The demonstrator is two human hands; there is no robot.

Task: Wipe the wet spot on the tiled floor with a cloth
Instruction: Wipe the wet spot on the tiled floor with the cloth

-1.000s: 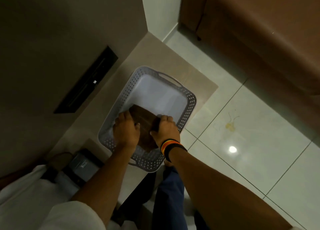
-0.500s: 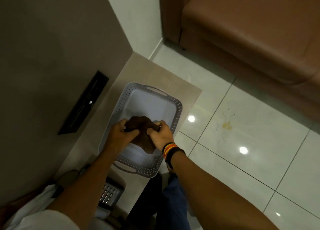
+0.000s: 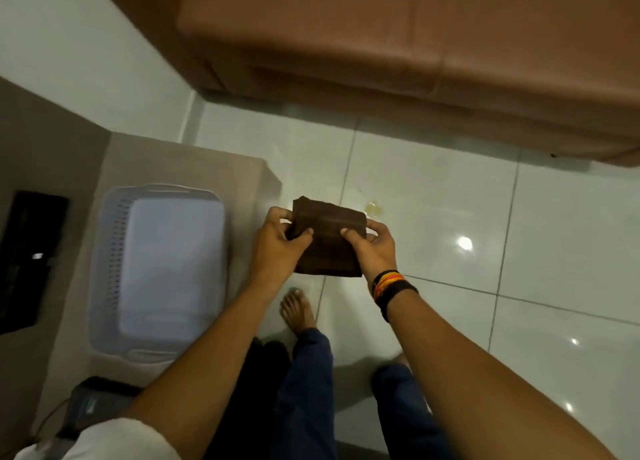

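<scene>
Fingers (image 3: 300, 233) of the left hand (image 3: 277, 251) and right hand (image 3: 372, 250) pinch a folded brown cloth (image 3: 329, 238) at chest height above the tiled floor (image 3: 433, 189), the yellowish wet spot (image 3: 374, 208) just beyond; a flat pad, lowered straight onto the spot, should wipe cleanest

Tiled floor (image 3: 433, 196): yellowish wet spot (image 3: 374, 209) (small), sofa (image 3: 415, 44).

Dim indoor light is washing everything greenish; ceiling lamps are glaring as white spots on the floor (image 3: 464, 243) at right. The basket (image 3: 104, 251) is smearing with motion blur, edges bending.
</scene>
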